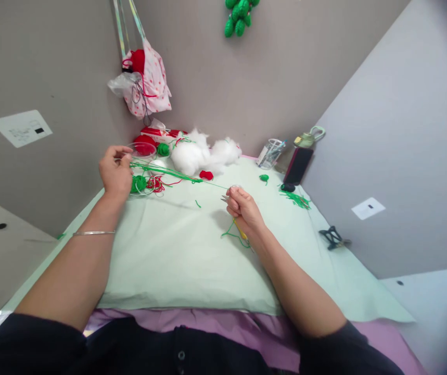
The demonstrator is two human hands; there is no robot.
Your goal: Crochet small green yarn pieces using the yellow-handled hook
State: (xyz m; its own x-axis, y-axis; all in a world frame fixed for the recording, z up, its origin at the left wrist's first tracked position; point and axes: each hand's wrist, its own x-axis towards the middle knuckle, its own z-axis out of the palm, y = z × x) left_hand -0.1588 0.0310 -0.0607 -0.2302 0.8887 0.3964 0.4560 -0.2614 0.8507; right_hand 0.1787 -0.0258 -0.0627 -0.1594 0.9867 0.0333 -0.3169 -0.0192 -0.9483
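Note:
Several strands of green yarn [164, 169] stretch across the table between my two hands. At the left end, my left hand [116, 169] is closed, with thumb and fingers pinching the strands. My right hand [243, 207] is closed on the thin single end of the yarn. Also in that fist is a pair of small scissors; two metal tips [224, 198] poke out to the left and a yellow handle [241, 229] shows below. A loose green yarn piece [231, 235] hangs or lies by the handle; which of these I cannot tell.
White stuffing [192, 153], a red yarn ball [145, 146] and a green yarn ball [139, 183] sit at the back left. Behind on the right are a clear pen cup [270, 154], a phone [298, 165] and green yarn scraps [297, 199]. A black stand [333, 238] lies at the right edge.

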